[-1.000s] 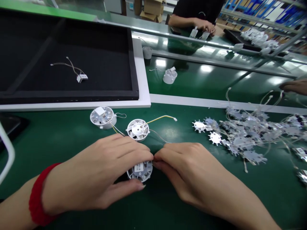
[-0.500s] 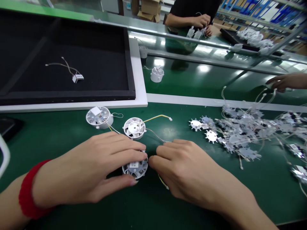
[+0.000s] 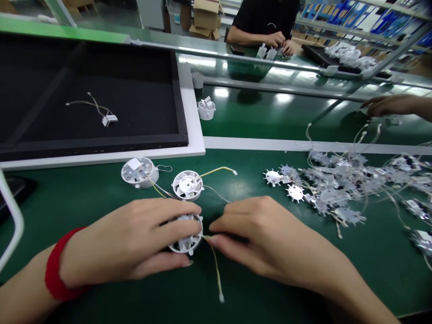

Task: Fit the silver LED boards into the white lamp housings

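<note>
My left hand (image 3: pixel 145 236) is wrapped over a small white round fan (image 3: pixel 185 245) with spoked vanes, fingers on top and thumb along its near edge; the hand covers part of it. A thin yellowish wire (image 3: pixel 216 265) leaves the fan's right side and runs down to a small white connector. My right hand (image 3: pixel 259 234) is beside this wire, its thumb tip against it and the index fingertip slightly apart. Just beyond my hands lies a second white fan (image 3: pixel 187 185) with a yellow lead. To its left is a larger-looking white fan (image 3: pixel 140 172) bearing a white square.
A heap of silvery toothed discs (image 3: pixel 334 180) with wires spreads at right. A black tray (image 3: pixel 141 94) with a white border holds a wired piece (image 3: pixel 109 119). Another white fan (image 3: pixel 206 109) stands beyond. Across the bench a person (image 3: pixel 263 27) works; another person's hand (image 3: pixel 388 107) reaches in at right.
My right hand's fingers have loosened from a closed grip, and more of the wire and its connector now shows. My left hand stays on the fan. The hand at far right has shifted left.
</note>
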Demonstrator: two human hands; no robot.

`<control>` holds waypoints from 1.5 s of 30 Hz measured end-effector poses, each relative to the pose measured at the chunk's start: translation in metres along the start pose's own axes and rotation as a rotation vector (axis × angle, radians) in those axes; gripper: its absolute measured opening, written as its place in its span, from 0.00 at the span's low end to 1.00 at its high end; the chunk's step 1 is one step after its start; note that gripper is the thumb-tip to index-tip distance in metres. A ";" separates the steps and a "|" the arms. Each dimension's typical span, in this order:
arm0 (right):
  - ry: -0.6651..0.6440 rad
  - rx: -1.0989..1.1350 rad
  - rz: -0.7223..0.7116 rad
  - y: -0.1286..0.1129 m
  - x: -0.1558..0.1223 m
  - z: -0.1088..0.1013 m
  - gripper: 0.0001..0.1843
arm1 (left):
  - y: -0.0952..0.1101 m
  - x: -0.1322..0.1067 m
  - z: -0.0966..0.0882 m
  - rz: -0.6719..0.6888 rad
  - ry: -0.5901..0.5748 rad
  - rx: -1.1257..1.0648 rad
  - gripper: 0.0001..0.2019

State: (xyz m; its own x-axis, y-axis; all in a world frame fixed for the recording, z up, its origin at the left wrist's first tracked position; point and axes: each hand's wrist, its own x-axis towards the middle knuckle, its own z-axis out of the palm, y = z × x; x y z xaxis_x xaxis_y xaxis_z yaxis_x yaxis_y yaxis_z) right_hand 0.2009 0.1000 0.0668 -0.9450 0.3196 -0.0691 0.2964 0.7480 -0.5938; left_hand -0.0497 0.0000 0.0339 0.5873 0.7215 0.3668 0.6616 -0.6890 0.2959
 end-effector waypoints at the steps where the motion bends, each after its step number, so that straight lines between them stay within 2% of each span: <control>1: 0.089 0.070 0.015 0.000 -0.001 -0.003 0.09 | -0.001 -0.002 -0.004 -0.061 0.015 -0.059 0.12; 5: 0.404 0.233 0.073 0.000 -0.004 -0.008 0.22 | -0.004 -0.007 -0.021 -0.224 0.077 -0.244 0.12; 7: 0.501 0.267 0.121 0.001 -0.004 -0.007 0.27 | -0.005 -0.008 -0.026 -0.239 0.107 -0.288 0.13; 10: 0.574 0.330 0.197 0.005 -0.001 -0.003 0.25 | -0.006 -0.011 -0.025 -0.248 0.109 -0.308 0.13; 14: 0.499 0.245 0.300 0.012 0.004 0.000 0.24 | -0.008 -0.020 -0.020 -0.243 0.122 -0.290 0.13; 19: 0.386 0.163 0.362 0.017 0.011 0.010 0.08 | -0.006 -0.022 -0.018 -0.218 0.081 -0.232 0.11; 24: 0.330 0.089 0.309 0.021 0.018 0.025 0.11 | -0.006 -0.022 -0.018 -0.241 0.090 -0.198 0.12; 27: 0.329 0.060 0.283 0.022 0.021 0.030 0.13 | -0.010 -0.021 -0.021 -0.181 0.105 -0.143 0.15; 29: 0.355 0.057 0.255 0.022 0.025 0.032 0.22 | -0.010 -0.019 -0.023 -0.136 0.077 -0.124 0.15; 32: 0.377 0.052 0.203 0.022 0.036 0.037 0.41 | -0.006 -0.014 -0.022 -0.074 -0.010 -0.125 0.14; 34: 0.359 0.047 0.153 0.021 0.045 0.040 0.47 | -0.003 -0.011 -0.017 -0.039 -0.060 -0.112 0.12; 36: 0.334 0.052 0.106 0.020 0.052 0.042 0.46 | -0.001 -0.010 -0.010 -0.027 -0.101 -0.089 0.12; 40: 0.352 0.059 0.135 0.023 0.054 0.039 0.32 | -0.001 -0.012 -0.002 -0.024 -0.111 -0.105 0.13; 45: 0.468 0.083 0.255 0.038 0.039 0.022 0.31 | -0.001 -0.012 -0.006 -0.060 -0.103 -0.129 0.13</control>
State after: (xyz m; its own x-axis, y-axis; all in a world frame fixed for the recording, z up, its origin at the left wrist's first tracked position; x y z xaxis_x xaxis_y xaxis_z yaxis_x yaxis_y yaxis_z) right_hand 0.1726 0.1276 0.0239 -0.6764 0.7242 0.1341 0.4785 0.5705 -0.6675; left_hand -0.0600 -0.0088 0.0346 0.5974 0.7604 0.2548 0.6357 -0.6427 0.4277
